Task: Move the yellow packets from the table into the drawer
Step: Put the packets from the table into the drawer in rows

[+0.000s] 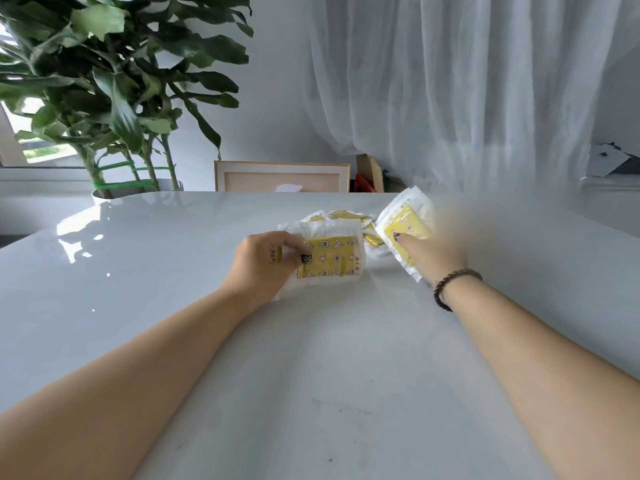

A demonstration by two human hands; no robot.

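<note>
Head view of a glossy white table (145, 271). The left hand (266, 268) grips 1 yellow packet (329, 256) by its left end, thumb on the printed face and fingers curled around the edge. The right hand (434, 254) is motion-blurred; it appears to hold a 2nd packet (405, 228) tilted up off the surface, though how its fingers close cannot be told. Further packets (341, 216) lie in a loose heap just behind and between the 2 hands. No drawer is in view.

Risks, as judged: the slick wrappers may slip from a 1-ended pinch, and the fast right hand may scatter the heap toward the table's far edge.

Markings: small cartoon motifs on yellow; small print along the white margins is too small to read.
</note>
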